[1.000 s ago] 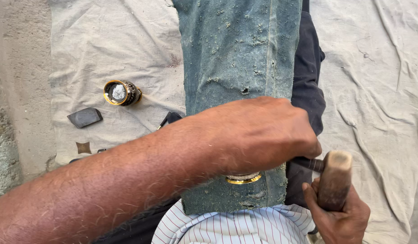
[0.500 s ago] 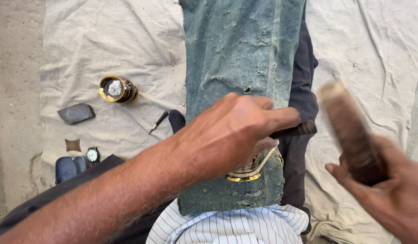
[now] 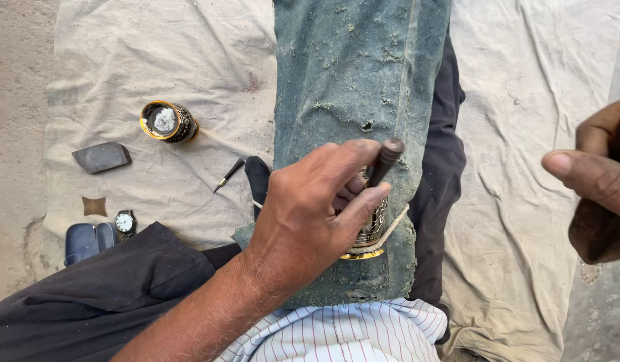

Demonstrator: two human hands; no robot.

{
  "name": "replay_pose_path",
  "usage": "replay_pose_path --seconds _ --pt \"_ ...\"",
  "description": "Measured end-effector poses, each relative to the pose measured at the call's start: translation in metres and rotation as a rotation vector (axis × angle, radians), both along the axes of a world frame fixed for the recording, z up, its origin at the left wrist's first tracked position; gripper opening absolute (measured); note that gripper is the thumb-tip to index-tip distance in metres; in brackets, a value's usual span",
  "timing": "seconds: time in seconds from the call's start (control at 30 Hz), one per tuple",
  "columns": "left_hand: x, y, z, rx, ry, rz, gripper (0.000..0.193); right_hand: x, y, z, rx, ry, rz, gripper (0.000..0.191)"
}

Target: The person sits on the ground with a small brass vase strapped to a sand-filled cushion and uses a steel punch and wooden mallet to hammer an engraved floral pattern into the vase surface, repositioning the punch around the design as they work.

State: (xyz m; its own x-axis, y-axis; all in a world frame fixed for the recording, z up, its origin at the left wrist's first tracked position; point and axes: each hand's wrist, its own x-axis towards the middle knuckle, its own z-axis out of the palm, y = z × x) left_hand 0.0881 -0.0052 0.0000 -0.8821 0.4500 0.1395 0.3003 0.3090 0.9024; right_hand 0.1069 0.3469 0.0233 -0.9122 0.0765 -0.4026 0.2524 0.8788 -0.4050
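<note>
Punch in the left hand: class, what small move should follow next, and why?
Probably a tap on the punch's top. The left hand holds it tip-down against the engraved cup, which is tied by cord onto the green board, while the right hand is raised at the frame's edge gripping a dark handle.
</note>
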Motion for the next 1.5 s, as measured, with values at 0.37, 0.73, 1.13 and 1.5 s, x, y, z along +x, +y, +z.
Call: replay_pose_path --seconds 0.37,0.73,1.13,1.5 --pt "0.029 0.004 -0.010 0.087 0.033 0.201 0.019 -0.010 -0.065 0.050 0.215 0.109 0.470 0.052" --pt "0.036 0.013 -0.012 0.158 0.099 0.280 0.022 0.008 -0.002 -0.002 0.115 0.155 0.285 0.044" --pt "-0.004 0.027 0.019 -0.248 0.085 -0.212 0.041 0.100 0.031 -0.055 -0.732 0.055 -0.235 0.040" --pt "-0.030 0.042 0.024 -0.362 0.010 -0.511 0.021 0.119 -0.043 -0.045 0.103 -0.417 -0.257 0.019"
